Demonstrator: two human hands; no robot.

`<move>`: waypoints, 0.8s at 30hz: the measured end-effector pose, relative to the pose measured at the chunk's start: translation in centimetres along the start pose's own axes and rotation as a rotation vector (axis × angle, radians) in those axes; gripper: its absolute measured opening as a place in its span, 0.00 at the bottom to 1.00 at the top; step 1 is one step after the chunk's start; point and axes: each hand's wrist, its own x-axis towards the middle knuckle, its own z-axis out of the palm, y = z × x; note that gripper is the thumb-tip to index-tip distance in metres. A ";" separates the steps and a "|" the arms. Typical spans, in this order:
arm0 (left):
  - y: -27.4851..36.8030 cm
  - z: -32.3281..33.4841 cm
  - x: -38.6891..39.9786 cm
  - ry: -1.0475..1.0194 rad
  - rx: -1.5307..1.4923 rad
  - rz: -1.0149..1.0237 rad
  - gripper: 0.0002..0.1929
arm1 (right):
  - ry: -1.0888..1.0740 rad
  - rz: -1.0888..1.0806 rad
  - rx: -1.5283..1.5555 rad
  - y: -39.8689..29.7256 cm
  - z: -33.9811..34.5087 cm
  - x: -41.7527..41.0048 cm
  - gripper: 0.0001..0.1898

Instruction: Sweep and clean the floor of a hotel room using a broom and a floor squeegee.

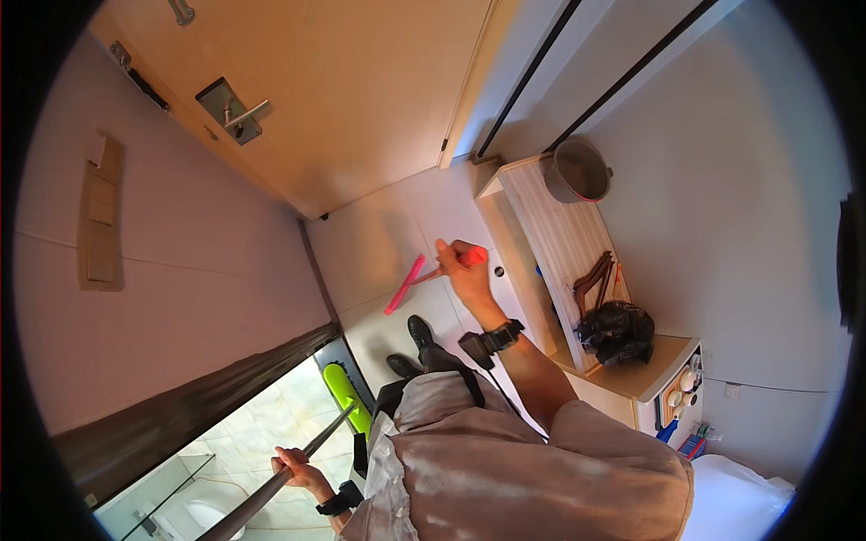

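Note:
My left hand is wrapped around the grey pole of a floor scrub brush. The brush's bright green head, with dark bristles, is by the bathroom doorway. In front of my body, my right hand grips the handle of a T-shaped tool, whose red handle end sticks out of my fist. Its narrow pink head appears over the pale floor tiles; I cannot tell whether it touches them. Both wrists carry black strapped devices.
Ahead stands a shut wooden door with a metal lever handle. To the right, a low wooden cabinet bears a grey bucket, brown hangers and a black plastic bag. A toilet shows through the left doorway.

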 end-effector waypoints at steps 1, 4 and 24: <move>-0.3 0.4 -0.4 -0.024 -0.023 -0.032 0.23 | 0.066 -0.043 -0.072 0.0 -1.4 -0.2 0.22; -1.1 1.3 -0.4 -0.105 -0.100 -0.098 0.23 | 0.157 -0.088 -0.068 -2.0 -3.9 -1.6 0.23; 7.4 17.6 -3.4 -0.781 -0.232 -0.046 0.19 | 0.934 -0.184 0.016 -3.9 -30.6 -4.2 0.05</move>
